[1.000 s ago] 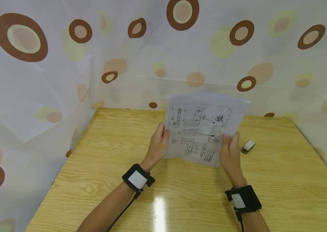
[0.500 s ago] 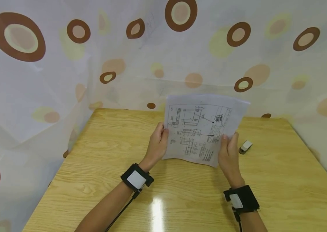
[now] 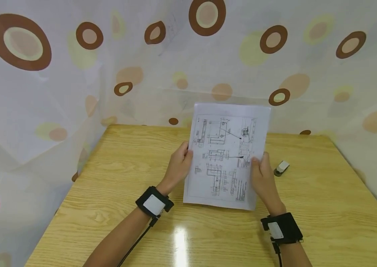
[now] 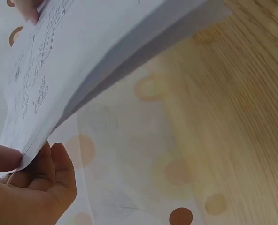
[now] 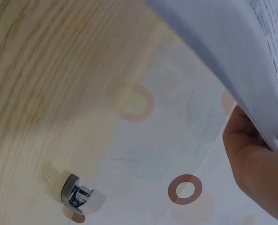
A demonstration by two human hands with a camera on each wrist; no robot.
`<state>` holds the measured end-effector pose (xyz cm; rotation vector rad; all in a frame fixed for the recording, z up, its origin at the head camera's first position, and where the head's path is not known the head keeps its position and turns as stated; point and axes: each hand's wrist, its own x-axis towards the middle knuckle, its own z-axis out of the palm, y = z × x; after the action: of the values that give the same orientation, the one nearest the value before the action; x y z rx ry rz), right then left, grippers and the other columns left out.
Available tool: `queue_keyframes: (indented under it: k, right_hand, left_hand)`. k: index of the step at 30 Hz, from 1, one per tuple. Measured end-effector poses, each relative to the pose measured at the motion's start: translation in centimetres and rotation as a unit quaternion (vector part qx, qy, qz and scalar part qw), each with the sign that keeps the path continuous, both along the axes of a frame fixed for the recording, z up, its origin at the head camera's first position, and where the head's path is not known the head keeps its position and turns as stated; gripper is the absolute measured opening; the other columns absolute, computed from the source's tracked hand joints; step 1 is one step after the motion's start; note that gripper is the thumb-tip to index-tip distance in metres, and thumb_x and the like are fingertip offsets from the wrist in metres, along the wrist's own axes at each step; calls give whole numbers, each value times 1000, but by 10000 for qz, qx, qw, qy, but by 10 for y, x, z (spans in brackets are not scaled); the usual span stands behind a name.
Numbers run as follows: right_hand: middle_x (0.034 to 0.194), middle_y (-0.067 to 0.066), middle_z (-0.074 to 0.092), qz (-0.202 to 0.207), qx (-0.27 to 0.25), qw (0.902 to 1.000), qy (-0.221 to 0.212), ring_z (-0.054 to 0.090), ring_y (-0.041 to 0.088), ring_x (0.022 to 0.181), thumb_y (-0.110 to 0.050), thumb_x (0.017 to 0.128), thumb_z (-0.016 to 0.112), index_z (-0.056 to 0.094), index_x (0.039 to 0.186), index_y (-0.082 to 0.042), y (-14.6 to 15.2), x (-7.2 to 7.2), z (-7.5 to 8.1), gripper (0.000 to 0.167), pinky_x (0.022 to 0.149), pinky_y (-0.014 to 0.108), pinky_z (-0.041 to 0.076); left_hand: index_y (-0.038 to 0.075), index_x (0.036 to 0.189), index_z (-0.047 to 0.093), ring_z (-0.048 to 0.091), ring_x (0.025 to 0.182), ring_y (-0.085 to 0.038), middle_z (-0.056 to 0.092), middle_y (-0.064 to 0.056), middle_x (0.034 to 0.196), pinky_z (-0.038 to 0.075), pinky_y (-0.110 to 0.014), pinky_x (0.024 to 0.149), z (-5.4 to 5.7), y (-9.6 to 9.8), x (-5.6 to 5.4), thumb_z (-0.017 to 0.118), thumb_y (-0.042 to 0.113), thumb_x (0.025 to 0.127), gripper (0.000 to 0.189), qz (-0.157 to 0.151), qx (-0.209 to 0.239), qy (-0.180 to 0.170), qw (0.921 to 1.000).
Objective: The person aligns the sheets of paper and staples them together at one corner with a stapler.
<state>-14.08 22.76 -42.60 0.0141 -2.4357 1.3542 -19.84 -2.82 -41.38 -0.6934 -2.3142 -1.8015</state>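
Observation:
Between both hands, raised over the table, are sheets of paper [image 3: 223,155] printed with a technical drawing turned sideways. My left hand [image 3: 179,165] pinches the left edge, thumb on the printed face and fingers behind. At the right edge my right hand [image 3: 266,181] pinches the paper the same way. In the left wrist view the paper sheets [image 4: 96,51] part along the lower edge, a gap showing between layers. The left hand's fingers [image 4: 61,176] are curled behind the paper there. The right wrist view shows the right hand [image 5: 254,159] gripping a bowed edge.
A small stapler [image 3: 281,168], white on top with a dark base, lies on the wooden table [image 3: 325,207] right of the right hand. Patterned sheeting [image 3: 161,66] hangs behind and at both sides of the table. Cables run from both wrist bands.
The paper has tipped to face the head camera more squarely and looks flatter. Its lower edge has come down nearer me, and its right edge has shifted left. Both hands keep their hold.

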Motion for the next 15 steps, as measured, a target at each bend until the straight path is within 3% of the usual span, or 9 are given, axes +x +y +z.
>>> queue_keyframes:
  k: [7, 15]
  right_hand:
    - [103, 20, 49, 235, 252, 9942, -1016, 49, 28, 82, -27, 110, 23, 26, 135, 5, 2, 0, -2, 40, 66, 35, 38]
    - [100, 20, 50, 297, 452, 9822, -1800, 52, 29, 82, -26, 110, 23, 24, 135, 7, 2, -2, -5, 42, 66, 37, 39]
  left_hand:
    - [0, 127, 60, 66, 72, -20, 70, -11, 94, 45, -27, 54, -8, -5, 0, 47, 8, 102, 30, 245, -232, -852, 9958]
    - [-2, 118, 68, 65, 69, -17, 72, -8, 88, 41, -25, 53, -12, -7, -4, 55, 8, 97, 27, 409, -508, -1196, 9907]
